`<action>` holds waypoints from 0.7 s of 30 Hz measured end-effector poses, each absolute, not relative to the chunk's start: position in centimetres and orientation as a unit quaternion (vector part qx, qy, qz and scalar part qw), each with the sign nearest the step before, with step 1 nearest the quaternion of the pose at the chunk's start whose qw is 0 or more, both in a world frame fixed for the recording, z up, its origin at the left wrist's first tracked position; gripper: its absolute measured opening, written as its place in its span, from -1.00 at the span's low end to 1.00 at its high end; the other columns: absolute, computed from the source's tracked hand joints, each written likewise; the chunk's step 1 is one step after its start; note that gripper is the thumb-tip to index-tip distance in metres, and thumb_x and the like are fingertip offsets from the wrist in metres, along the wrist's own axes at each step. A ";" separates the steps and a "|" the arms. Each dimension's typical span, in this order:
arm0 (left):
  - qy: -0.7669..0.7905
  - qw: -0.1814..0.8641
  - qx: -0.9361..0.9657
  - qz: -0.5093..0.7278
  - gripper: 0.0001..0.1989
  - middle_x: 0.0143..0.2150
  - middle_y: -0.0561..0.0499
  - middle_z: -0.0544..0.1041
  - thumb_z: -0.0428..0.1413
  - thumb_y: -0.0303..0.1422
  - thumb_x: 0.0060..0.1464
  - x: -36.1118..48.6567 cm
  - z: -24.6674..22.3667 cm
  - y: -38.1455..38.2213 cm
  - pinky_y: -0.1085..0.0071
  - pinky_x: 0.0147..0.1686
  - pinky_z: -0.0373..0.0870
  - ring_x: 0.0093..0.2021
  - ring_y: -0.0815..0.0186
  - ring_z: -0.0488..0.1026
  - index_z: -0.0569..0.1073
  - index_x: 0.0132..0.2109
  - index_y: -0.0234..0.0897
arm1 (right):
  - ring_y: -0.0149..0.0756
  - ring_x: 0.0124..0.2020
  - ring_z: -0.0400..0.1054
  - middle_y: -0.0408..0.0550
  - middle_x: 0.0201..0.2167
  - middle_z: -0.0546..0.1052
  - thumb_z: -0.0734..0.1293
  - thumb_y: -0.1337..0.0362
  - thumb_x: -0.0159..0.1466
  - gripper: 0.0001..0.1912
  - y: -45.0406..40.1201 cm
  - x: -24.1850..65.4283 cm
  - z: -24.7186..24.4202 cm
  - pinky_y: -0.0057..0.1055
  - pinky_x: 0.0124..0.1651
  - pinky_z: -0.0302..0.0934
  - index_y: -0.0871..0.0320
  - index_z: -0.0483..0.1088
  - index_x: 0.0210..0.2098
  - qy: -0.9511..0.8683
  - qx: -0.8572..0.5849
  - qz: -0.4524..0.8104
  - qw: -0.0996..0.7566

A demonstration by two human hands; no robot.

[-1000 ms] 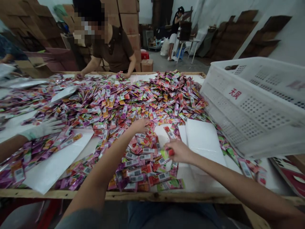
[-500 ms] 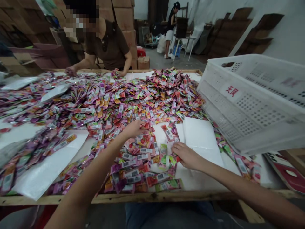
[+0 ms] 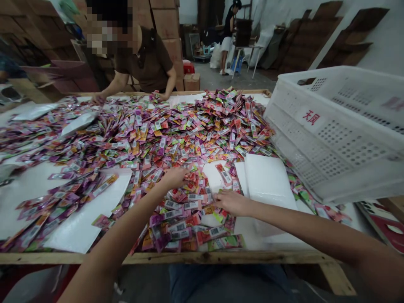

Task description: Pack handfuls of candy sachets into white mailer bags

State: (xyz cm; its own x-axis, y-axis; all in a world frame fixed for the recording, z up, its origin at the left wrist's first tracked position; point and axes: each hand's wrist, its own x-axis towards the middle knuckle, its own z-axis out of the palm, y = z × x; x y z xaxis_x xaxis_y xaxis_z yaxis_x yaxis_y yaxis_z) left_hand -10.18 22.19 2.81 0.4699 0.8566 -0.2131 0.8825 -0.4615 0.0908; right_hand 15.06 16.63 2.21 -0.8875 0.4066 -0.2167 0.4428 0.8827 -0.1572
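My left hand (image 3: 175,177) reaches into small, colourful sachets (image 3: 194,197) with barcodes, its fingertips blurred among red and pink ones. Whether it grips one cannot be made out. To its right, my right hand (image 3: 232,202) lies palm down with fingers stretched leftward, over a green sachet (image 3: 218,216) that is partly covered. Just above it, a red-and-pink sachet (image 3: 223,174) rests on the white tabletop. Flat white plastic bags (image 3: 268,179) lie stacked right of my right hand. Nearer the edge is another green sachet (image 3: 226,243).
A white perforated crate (image 3: 322,139) stands tilted at the right. Sachets form a heap (image 3: 230,109) toward the back. Another white bag (image 3: 91,219) lies at left under sachets. A wooden rim (image 3: 221,256) edges the table. A co-worker (image 3: 148,59) handles sachets across it; another person (image 3: 227,38) stands farther back.
My right hand has moved left and slightly up, now partly covering the green sachet. My left hand has shifted slightly down and left. The view has shifted slightly.
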 end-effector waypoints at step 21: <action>0.520 0.090 0.846 -0.073 -0.72 -0.21 -0.12 0.55 0.06 -0.18 0.02 -10.8 2.9 20.2 0.34 -0.26 0.34 -0.18 0.10 0.48 0.41 -0.15 -0.21 | -0.15 -0.17 0.36 0.12 -0.18 0.45 0.34 0.39 -0.01 -0.72 16.2 6.2 1.4 -0.37 -0.18 0.23 0.26 0.37 -0.26 0.877 0.441 -0.192 0.001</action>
